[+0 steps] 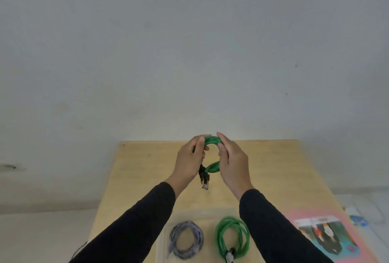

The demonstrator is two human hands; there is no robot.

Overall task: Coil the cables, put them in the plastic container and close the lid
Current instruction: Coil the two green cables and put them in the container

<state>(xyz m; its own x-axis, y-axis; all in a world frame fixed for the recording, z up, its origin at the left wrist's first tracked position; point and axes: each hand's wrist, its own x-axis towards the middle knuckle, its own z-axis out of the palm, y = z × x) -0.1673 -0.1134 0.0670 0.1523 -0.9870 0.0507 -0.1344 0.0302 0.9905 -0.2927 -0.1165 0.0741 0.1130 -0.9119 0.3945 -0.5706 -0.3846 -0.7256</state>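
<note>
A green cable wound into a small coil is held up above the wooden table. My left hand grips the coil's left side and my right hand grips its right side. The cable's black plugs dangle below the coil. Near the front edge stands a clear plastic container. Inside it lie a coiled grey cable on the left and a second coiled green cable on the right. My right sleeve hides part of the container.
A pink printed sheet or package lies at the table's front right. A small blue-and-white object sits beyond the right edge. A pale wall rises behind the table.
</note>
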